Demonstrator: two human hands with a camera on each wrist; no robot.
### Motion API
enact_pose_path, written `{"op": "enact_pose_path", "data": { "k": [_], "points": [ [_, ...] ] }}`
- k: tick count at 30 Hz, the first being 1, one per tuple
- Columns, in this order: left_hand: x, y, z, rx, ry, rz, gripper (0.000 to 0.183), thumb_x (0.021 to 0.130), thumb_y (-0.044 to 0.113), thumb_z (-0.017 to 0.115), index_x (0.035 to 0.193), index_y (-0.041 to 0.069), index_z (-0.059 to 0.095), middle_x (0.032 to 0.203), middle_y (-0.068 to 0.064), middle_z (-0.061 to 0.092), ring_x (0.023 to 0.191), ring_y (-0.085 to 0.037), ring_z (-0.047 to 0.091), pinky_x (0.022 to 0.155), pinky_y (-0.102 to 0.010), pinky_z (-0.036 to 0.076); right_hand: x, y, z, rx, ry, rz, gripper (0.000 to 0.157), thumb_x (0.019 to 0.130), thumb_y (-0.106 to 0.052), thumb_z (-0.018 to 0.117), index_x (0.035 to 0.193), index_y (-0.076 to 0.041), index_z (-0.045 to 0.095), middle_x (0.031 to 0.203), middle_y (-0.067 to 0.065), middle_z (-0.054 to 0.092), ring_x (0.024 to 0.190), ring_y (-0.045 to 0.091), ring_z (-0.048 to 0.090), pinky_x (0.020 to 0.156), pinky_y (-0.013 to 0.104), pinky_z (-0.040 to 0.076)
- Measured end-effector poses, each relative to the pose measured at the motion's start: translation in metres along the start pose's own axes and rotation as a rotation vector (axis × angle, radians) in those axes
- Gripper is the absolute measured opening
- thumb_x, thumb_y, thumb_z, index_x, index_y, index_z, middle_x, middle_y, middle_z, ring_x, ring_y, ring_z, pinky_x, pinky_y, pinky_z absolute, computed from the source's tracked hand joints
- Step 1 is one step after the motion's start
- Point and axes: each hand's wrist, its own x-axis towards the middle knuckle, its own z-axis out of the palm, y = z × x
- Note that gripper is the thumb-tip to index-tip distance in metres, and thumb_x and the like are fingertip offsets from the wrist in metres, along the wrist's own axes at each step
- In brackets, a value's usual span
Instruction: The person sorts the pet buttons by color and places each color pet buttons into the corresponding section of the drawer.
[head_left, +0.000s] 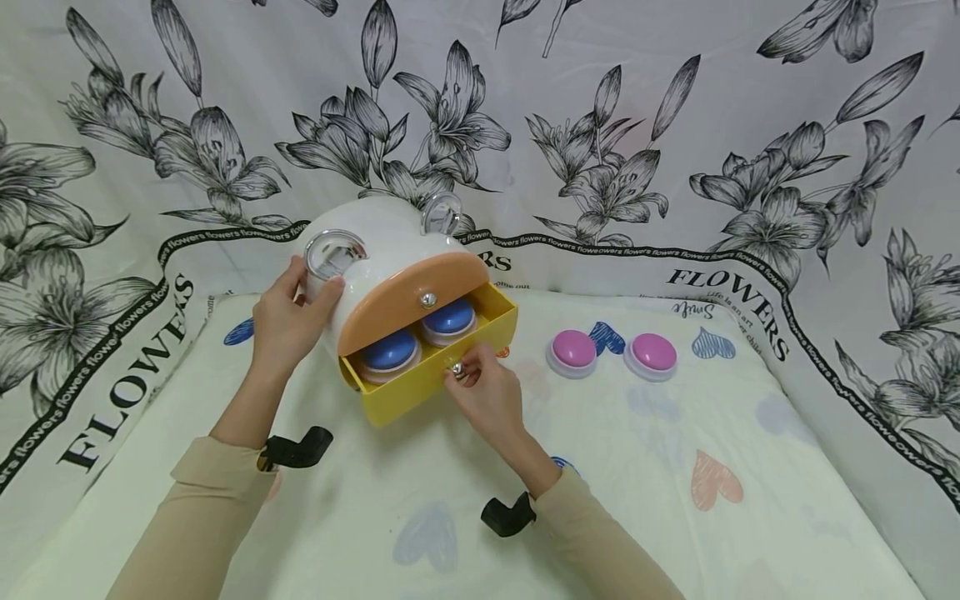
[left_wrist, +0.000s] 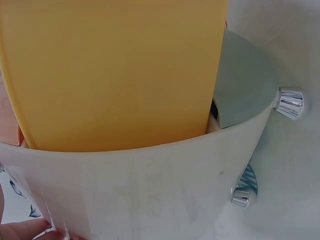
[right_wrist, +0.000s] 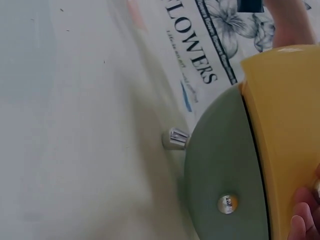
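Note:
A rounded white storage box (head_left: 382, 229) with silver feet and two clear ring-shaped ornaments (head_left: 335, 252) stands tilted in the head view. My left hand (head_left: 288, 321) grips its left side, thumb and fingers around the lower edge of one ornament. The yellow drawer (head_left: 405, 396) is pulled out below an orange drawer (head_left: 412, 300). Two round containers with blue lids (head_left: 390, 350) sit inside it. With thumb and fingertips, my right hand (head_left: 487, 392) pinches the yellow drawer's silver knob (head_left: 456, 368). A green drawer (right_wrist: 227, 165) with its own knob shows beneath in the right wrist view.
Two round containers with pink lids, one nearer (head_left: 573, 350) and one further right (head_left: 651, 354), stand on the heart-printed cloth (head_left: 600, 500). Behind hangs a white flower-printed curtain (head_left: 570, 50). Black curved mounts (head_left: 300, 447) stick out from both wrists.

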Motion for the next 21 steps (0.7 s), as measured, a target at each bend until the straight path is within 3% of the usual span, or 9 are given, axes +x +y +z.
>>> {"op": "enact_pose_path", "data": {
  "k": [21],
  "points": [
    [0.000, 0.000, 0.000, 0.024, 0.003, -0.019, 0.071, 0.086, 0.048, 0.055, 0.144, 0.013, 0.032, 0.151, -0.001, 0.023, 0.136, -0.022, 0.029, 0.103, -0.044, 0.036, 0.030, -0.007, 0.022, -0.067, -0.056, 0.016, 0.023, 0.077, -0.026, 0.069, 0.086, -0.014, 0.052, 0.070, -0.005, 0.062, 0.055, 0.005, 0.053, 0.044, 0.015, 0.036]
  ]
}}
